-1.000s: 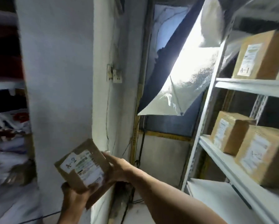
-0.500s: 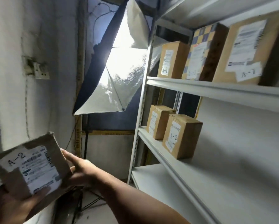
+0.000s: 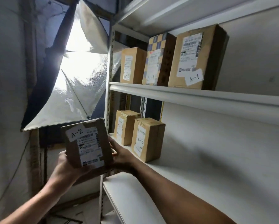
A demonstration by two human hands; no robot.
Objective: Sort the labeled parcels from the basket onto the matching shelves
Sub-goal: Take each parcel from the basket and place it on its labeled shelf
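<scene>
A brown cardboard parcel labeled A-2 (image 3: 87,143) is held up in front of the shelf unit's left post. My left hand (image 3: 67,168) grips it from below and the left. My right hand (image 3: 119,154) holds its right side and back, partly hidden behind it. On the middle shelf (image 3: 175,178) stand two parcels; the nearer one (image 3: 147,139) reads A-2, the farther one (image 3: 125,126) has a label I cannot read. The upper shelf (image 3: 184,96) carries three parcels marked A-1 (image 3: 193,59). The basket is out of view.
The white metal shelf unit fills the right half, with a lower shelf (image 3: 127,196) below my right arm. A silver photo umbrella (image 3: 77,78) hangs at the left of the shelf post. A pale wall (image 3: 6,94) closes the left side.
The view has swung right toward the shelves. The A-2 parcel has moved up and to the right, close to the middle shelf's left end, still in both hands.
</scene>
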